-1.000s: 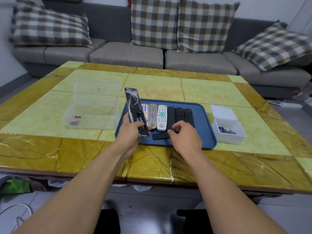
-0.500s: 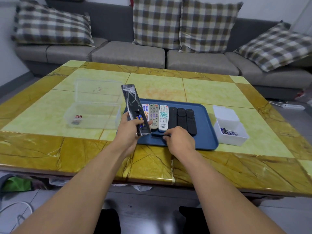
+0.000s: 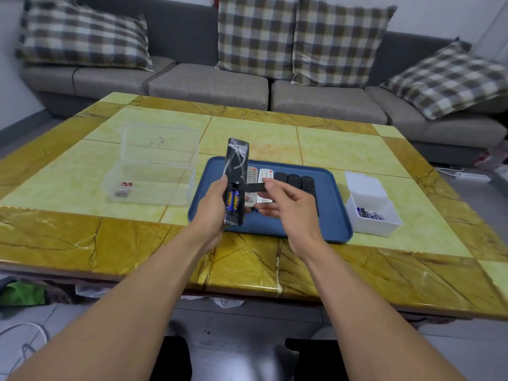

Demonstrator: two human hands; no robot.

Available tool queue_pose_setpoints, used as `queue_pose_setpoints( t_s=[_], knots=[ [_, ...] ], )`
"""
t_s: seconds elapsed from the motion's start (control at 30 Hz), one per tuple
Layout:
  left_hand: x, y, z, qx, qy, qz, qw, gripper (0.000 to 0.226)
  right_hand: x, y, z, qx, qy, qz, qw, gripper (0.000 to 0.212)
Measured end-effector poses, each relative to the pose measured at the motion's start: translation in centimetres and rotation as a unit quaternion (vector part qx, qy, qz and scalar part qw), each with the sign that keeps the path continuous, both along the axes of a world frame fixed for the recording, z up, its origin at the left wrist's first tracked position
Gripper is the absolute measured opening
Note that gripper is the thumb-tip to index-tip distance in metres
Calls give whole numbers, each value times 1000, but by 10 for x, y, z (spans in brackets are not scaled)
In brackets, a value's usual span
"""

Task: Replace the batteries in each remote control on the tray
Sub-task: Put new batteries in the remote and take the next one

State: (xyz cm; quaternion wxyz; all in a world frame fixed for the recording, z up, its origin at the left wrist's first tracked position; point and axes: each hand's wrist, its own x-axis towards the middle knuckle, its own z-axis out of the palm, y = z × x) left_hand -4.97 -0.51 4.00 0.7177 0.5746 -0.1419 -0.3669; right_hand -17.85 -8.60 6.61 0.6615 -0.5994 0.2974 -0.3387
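The right hand (image 3: 286, 204), which a second earlier had reached down to the battery cover on the blue tray (image 3: 338, 229), had lifted the battery cover (image 3: 254, 187), pinched between thumb and fingertips. The left hand (image 3: 213, 207) gripped the black remote (image 3: 236, 171) above the tray's near-left part, its long axis upright, open compartment with two batteries (image 3: 232, 200) facing near. Farther back on the bench (image 3: 82, 237), the other remotes (image 3: 265, 176) lay in the tray.

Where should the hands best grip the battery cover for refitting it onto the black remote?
By its right end, pinched across the thin faces from the right, as the right hand does. The battery cover is a flat strip lying level, its free left end toward the black remote in the left hand.
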Motion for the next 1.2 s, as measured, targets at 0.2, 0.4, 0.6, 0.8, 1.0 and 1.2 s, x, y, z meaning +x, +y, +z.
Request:
queue_pose_setpoints(
  t_s=[0.2,0.4,0.6,0.8,1.0,1.2],
  knots=[
    [-8,0,2,51,-43,-10,998,47,0,-1,-1,-35,-3,-19,999,18],
    [-10,-1,3,50,-34,-25,998,57,2,5,0,-91,21,36,995,24],
    [-13,-1,3,22,-11,-68,997,60,1,5,-1,-135,51,11,989,22],
    [-15,-4,1,-2,23,-75,997,59,-1,1,-3,-191,81,-10,978,23],
    [-16,-5,1,-16,71,-69,995,56,0,0,-8,-291,162,-31,942,35],
    [-15,-4,4,-27,101,-62,993,53,5,2,-14,-376,247,-19,893,36]
  ],
)
